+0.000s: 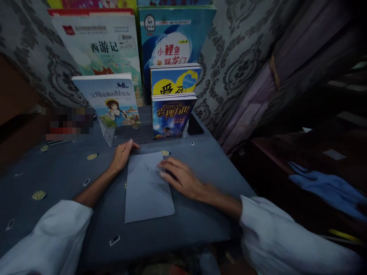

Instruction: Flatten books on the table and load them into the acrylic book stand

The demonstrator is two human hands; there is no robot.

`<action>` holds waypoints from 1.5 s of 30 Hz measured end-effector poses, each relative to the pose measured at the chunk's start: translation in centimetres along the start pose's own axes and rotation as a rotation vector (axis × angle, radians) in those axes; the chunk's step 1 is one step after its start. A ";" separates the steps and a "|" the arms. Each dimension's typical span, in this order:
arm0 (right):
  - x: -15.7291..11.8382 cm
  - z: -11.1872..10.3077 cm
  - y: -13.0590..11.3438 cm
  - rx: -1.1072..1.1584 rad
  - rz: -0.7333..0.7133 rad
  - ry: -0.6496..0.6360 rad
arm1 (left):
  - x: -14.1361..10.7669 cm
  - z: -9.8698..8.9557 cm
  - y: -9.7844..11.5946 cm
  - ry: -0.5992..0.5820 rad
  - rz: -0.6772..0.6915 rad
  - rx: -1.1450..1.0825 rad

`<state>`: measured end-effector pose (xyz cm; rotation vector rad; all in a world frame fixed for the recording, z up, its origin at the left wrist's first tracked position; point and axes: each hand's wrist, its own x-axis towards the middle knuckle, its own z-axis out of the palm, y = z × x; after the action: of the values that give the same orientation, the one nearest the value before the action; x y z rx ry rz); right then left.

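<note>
A thin, pale booklet or sheet (pixel 149 191) with rounded lower corner lies flat on the table, a few faint marks near its top. My left hand (pixel 124 154) rests on its side at the booklet's upper left corner, fingers stretched to the right along the top edge. Over the booklet's right edge is my right hand (pixel 183 177), its fingers apart and slightly blurred, the tips on or just above the page. I cannot tell whether those fingertips touch it. Neither hand grips anything that I can see.
Books stand on clear holders at the back: a picture-cover book (pixel 114 103), a dark blue book (pixel 172 118), and larger ones behind. A black phone-like object (pixel 195 126) lies beside them. The patterned tablecloth (pixel 65 172) ends at right, near a blue cloth (pixel 327 187).
</note>
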<state>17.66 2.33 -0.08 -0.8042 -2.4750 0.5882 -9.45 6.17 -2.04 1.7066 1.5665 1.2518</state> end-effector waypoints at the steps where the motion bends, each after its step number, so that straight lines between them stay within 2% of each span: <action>1: 1.0 0.3 0.9 -0.019 0.043 0.024 | -0.1 -0.3 -0.1 0.002 -0.020 -0.016; 4: 2.7 1.1 4.1 -0.117 0.156 -0.025 | -0.3 -0.9 -0.5 -0.018 -0.036 0.016; 7: 2.2 1.1 6.9 -0.206 0.240 0.012 | -0.5 -1.3 -0.9 -0.039 0.004 0.103; 9: 1.4 0.7 7.8 -0.253 0.277 0.032 | -0.7 -1.6 -1.0 -0.041 0.042 0.157; 13: 0.4 0.3 6.9 -0.301 0.286 0.061 | -1.5 -1.9 -0.4 -0.098 0.177 0.307; 17: 0.3 0.6 3.8 -0.229 0.073 0.089 | -3.1 -2.0 0.9 -0.141 0.369 0.524; 20: 1.1 1.1 1.7 -0.161 -0.089 0.026 | -4.2 -2.0 1.8 -0.176 0.489 0.720; 23: 2.3 1.9 0.8 -0.134 -0.169 -0.064 | -4.9 -1.8 2.4 -0.217 0.561 0.879; 27: 3.0 2.7 1.8 -0.161 -0.159 -0.095 | -5.2 -1.3 2.8 -0.227 0.579 0.970; 31: 2.6 1.9 3.6 -0.211 -0.045 -0.009 | -5.3 -1.0 2.9 -0.212 0.587 1.001; 38: 2.6 1.0 4.8 -0.171 -0.018 -0.023 | -5.4 -0.8 2.8 -0.214 0.636 0.987; 40: 2.7 1.1 4.9 -0.134 -0.002 -0.026 | -5.4 -0.5 2.7 -0.279 0.628 0.952; 45: 2.8 1.0 5.5 -0.053 0.017 0.004 | -5.3 0.8 2.8 -0.538 0.599 0.798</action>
<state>17.42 7.88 -2.92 -0.8460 -2.4922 0.5286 -6.88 0.74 -1.55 2.8584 1.3193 0.2588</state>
